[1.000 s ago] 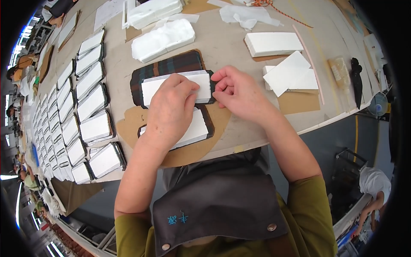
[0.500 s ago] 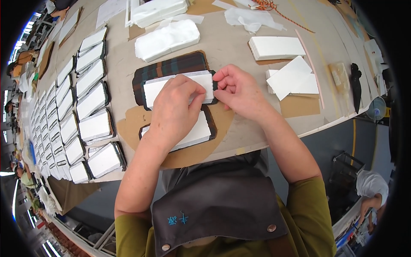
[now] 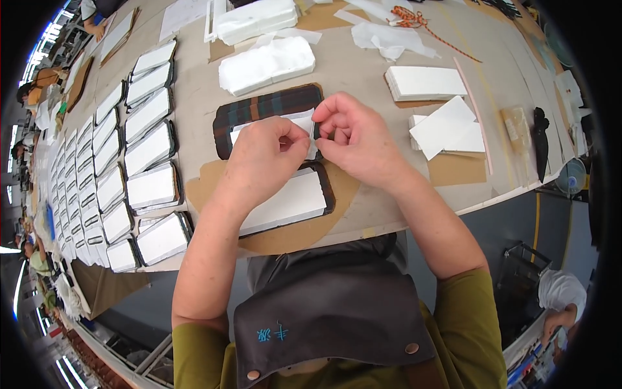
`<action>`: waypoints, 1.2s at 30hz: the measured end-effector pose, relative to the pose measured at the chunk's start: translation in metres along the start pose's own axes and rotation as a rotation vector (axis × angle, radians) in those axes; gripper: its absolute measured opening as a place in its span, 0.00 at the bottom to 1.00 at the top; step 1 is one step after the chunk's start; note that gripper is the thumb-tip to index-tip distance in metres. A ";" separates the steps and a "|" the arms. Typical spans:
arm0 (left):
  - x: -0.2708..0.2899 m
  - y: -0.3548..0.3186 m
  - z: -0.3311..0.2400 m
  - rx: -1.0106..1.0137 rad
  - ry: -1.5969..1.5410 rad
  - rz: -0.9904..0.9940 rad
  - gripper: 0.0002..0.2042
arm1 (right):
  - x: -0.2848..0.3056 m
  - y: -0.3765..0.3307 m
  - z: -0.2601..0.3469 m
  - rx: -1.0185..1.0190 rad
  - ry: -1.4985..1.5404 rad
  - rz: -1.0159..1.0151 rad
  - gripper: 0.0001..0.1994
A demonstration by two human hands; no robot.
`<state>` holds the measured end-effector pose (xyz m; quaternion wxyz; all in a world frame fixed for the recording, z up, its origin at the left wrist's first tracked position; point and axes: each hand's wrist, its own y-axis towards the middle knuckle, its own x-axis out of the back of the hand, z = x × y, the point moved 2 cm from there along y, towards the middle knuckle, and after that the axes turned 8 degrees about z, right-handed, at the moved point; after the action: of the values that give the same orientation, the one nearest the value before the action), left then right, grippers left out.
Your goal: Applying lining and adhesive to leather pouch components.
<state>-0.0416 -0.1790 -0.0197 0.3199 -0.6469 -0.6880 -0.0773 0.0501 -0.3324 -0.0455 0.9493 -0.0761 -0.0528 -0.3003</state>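
Observation:
My left hand [image 3: 264, 159] lies over a white rectangular panel [image 3: 243, 132] backed with dark fabric. Its thumb and forefinger are pinched together by the panel's right end; what they hold, if anything, is hidden. At that same end my right hand [image 3: 363, 141] closes its thumb and fingers on the dark fabric edge [image 3: 317, 131]. Under the panel lie dark plaid fabric pieces [image 3: 269, 104]. Nearer me, another white panel [image 3: 288, 201] with a plaid border rests on brown cardboard [image 3: 346, 188], partly covered by my left hand and forearm.
Rows of white panels with dark edges [image 3: 152, 185] fill the table's left side. Beyond the plaid sit white wrapped bundles [image 3: 267, 65]. To the right are a stack of white cards [image 3: 427, 83] and loose white cards [image 3: 447, 128]. Orange cord [image 3: 411, 16] lies at the back.
My left hand has come slightly right, closer to my right hand at the panel's end. The table's things appear shifted a little to the right in the view.

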 end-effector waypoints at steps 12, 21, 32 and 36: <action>-0.002 0.006 0.015 -0.111 0.064 -0.099 0.05 | 0.008 -0.004 -0.029 -0.016 -0.136 -0.120 0.12; 0.043 -0.022 0.082 0.021 -0.751 -0.265 0.04 | 0.015 -0.006 -0.020 -0.121 -0.337 -0.086 0.11; -0.010 0.000 0.019 -0.255 -0.170 -0.122 0.07 | 0.017 -0.007 -0.037 -0.080 -0.134 -0.074 0.12; -0.021 0.011 0.014 -0.252 0.042 -0.163 0.10 | 0.019 -0.006 -0.039 -0.053 -0.110 -0.091 0.13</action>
<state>-0.0366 -0.1881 -0.0453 0.2435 -0.6222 -0.7160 -0.2022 0.0642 -0.3548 -0.0807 0.9281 -0.1150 -0.1006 -0.3397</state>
